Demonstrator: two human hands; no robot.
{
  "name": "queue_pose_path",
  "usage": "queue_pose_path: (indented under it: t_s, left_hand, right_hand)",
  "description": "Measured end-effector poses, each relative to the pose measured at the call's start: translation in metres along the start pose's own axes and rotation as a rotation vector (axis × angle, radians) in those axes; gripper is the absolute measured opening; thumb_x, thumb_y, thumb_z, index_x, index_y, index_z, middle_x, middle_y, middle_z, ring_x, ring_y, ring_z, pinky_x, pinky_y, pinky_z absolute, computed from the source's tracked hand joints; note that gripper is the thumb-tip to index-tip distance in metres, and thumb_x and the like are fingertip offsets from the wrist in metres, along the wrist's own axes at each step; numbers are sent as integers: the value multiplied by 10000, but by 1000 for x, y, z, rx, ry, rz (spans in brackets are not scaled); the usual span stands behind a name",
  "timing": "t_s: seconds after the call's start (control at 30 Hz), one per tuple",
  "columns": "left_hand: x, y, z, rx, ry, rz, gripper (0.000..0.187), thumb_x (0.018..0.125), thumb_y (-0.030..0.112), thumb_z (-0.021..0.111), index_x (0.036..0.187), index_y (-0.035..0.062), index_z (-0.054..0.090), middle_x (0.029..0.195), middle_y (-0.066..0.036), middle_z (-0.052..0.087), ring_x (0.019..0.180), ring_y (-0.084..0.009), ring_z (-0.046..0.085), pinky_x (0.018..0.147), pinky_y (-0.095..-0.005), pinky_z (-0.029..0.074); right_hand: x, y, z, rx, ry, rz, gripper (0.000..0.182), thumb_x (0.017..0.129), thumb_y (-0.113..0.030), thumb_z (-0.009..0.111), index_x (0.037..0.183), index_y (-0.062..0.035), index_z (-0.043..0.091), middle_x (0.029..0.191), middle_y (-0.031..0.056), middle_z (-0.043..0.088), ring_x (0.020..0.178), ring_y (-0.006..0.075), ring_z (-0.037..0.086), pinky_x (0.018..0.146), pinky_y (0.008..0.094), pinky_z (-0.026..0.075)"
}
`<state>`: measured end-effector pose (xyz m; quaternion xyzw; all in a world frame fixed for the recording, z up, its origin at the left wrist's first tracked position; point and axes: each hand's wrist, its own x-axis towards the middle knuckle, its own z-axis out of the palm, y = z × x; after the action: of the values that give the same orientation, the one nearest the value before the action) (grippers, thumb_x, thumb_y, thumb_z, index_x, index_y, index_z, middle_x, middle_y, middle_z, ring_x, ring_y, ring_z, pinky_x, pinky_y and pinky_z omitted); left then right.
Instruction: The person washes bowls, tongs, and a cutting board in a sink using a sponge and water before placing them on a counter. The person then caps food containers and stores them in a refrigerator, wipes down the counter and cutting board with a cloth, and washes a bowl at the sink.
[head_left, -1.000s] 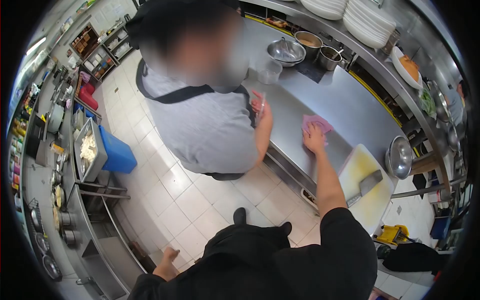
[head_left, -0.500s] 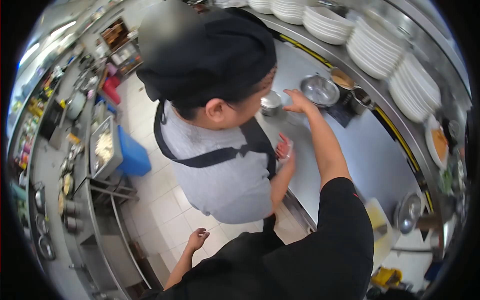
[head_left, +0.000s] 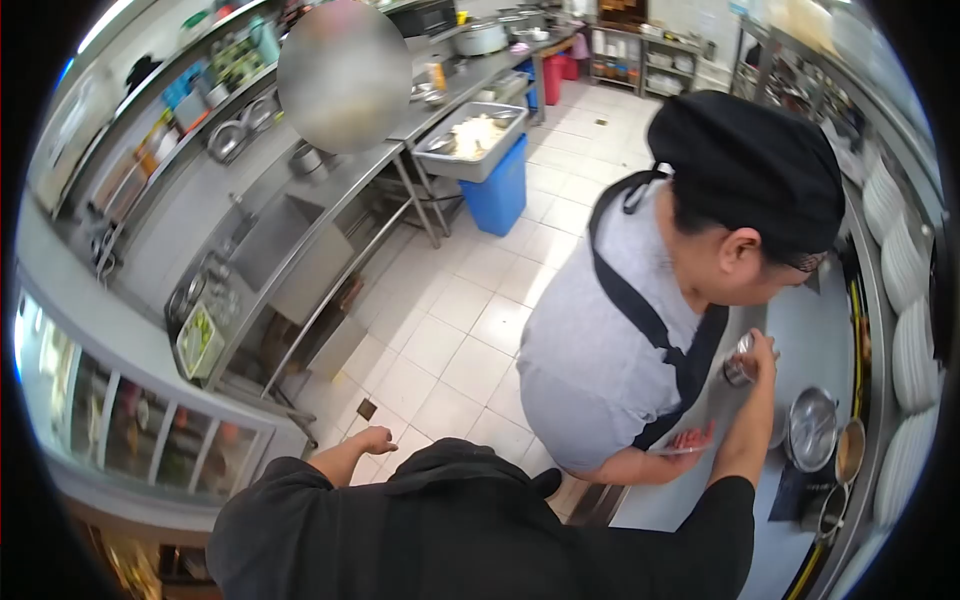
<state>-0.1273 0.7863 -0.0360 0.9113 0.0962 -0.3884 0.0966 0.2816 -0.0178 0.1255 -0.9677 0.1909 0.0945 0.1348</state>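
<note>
My right hand (head_left: 763,354) reaches over the steel counter (head_left: 660,503), its fingers wrapped round a small metal container (head_left: 739,368). The container is partly covered by the fingers, and its contents do not show. Just below it is the co-worker's hand (head_left: 688,440), palm up. To the right of my forearm lies a metal bowl (head_left: 812,428). On the other side, my left hand (head_left: 374,440) hangs low over the tiled floor, fingers curled, with nothing visible in it.
A co-worker (head_left: 610,330) in a dark cap and apron leans over the counter close in front of me. A tan-filled pot (head_left: 849,450) and stacked white plates (head_left: 903,355) line the right. Beyond stand a blue bin (head_left: 497,190) and a sink (head_left: 265,240).
My view has swung left, so the co-worker and counter now appear further right. My right hand, open near the metal container before, has closed on it. The left hand's fingers have curled in.
</note>
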Motion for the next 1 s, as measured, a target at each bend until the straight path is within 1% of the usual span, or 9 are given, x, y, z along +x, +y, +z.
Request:
queue_pose_path:
  t_s: [0.17, 0.3, 0.47, 0.57, 0.63, 0.73, 0.77, 0.9, 1.0]
  left_hand:
    - [5, -7, 56, 20, -155, 48, 534, 876, 521, 640, 1066, 31, 735, 1117, -206, 706, 1081, -382, 653, 927, -459, 510]
    - [50, 3, 87, -86, -48, 129, 492, 870, 465, 604, 931, -2, 748, 997, -249, 708, 1001, -414, 672, 880, -484, 527]
    - [69, 4, 71, -61, -7, 350, 456, 851, 394, 657, 1080, 4, 716, 1091, -243, 698, 1047, -399, 663, 903, -461, 532]
    - [99, -7, 71, -67, -95, 380, 471, 853, 434, 668, 1054, 12, 724, 1096, -234, 702, 1085, -389, 650, 916, -442, 532]
    - [102, 2, 63, 42, -265, 444, 563, 863, 509, 668, 1144, 22, 699, 1208, -217, 675, 1152, -378, 629, 947, -480, 528]
    - [62, 27, 52, -167, -564, 75, 820, 882, 639, 621, 1466, 87, 456, 1523, -173, 423, 1379, -388, 425, 951, -643, 499]
    - [25, 44, 50, -83, -512, 88, 777, 903, 588, 615, 1478, 102, 429, 1354, -177, 597, 1248, -341, 565, 956, -577, 514]
    - [94, -17, 189, 23, -1111, 628, 573, 961, 473, 538, 1403, 108, 543, 1334, -153, 615, 1154, -253, 608, 1000, -421, 485]
    - [18, -3, 152, 191, -1022, 449, 496, 961, 414, 533, 1292, 58, 634, 1283, -173, 644, 1125, -236, 615, 993, -392, 470]
  right_hand:
    - [-57, -37, -56, -35, 156, 16, 954, 582, -258, 888, 1437, -269, 465, 1451, 104, 423, 1328, 478, 390, 1048, 595, 429]
    - [-112, -21, -76, -101, 371, 44, 933, 611, -264, 840, 1454, -284, 442, 1471, 106, 391, 1325, 483, 386, 1004, 664, 425]
    - [-281, 12, -77, -115, 405, 278, 955, 641, -366, 822, 1495, -332, 396, 1551, 135, 276, 1356, 480, 363, 972, 679, 437]
    - [-408, 26, -41, -151, 467, 337, 940, 572, -338, 812, 1446, -280, 472, 1451, 175, 404, 1251, 478, 459, 986, 585, 476]
    - [-490, 26, -4, -140, 474, 396, 912, 563, -322, 795, 1422, -256, 496, 1404, 208, 430, 1222, 491, 478, 972, 583, 478]
    - [-606, -6, 37, -44, 346, 517, 889, 542, -318, 813, 1377, -247, 517, 1394, 196, 429, 1243, 479, 439, 947, 597, 479]
    - [-643, -15, 50, 7, 305, 559, 873, 541, -316, 813, 1363, -247, 526, 1392, 186, 426, 1241, 474, 433, 938, 607, 477]
    - [-778, -41, 109, 123, 277, 619, 846, 538, -306, 812, 1339, -246, 545, 1380, 168, 414, 1205, 464, 440, 923, 615, 472]
    - [-868, -64, 140, 211, 245, 716, 880, 504, -305, 837, 1333, -236, 550, 1372, 186, 412, 1181, 466, 439, 960, 560, 468]
